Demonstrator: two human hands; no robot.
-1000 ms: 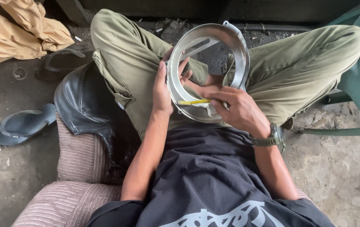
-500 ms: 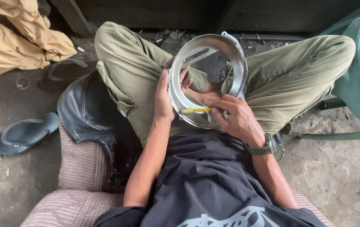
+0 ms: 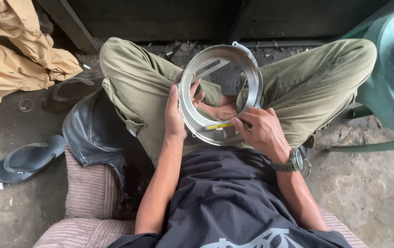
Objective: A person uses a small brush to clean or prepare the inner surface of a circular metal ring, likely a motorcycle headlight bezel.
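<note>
While the left hand (image 3: 175, 120) grips the round silver metal ring (image 3: 220, 94) in the middle of the frame, the right hand (image 3: 262, 131) pinches a small yellow tool (image 3: 219, 126) against its lower rim.

No packages, no labels, no signs, no screens in view, only a pale printed design on the black shirt (image 3: 243, 206), bottom edge

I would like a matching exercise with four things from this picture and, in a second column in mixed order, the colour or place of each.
Things:
1. metal ring
2. small tool
3. sandal
4. wristwatch

Descriptions:
A. on the right arm
B. lying on the floor
C. yellow, in the right hand
D. silver, gripped by the left hand

Pairs: 1-D, 2-C, 3-B, 4-A
</note>
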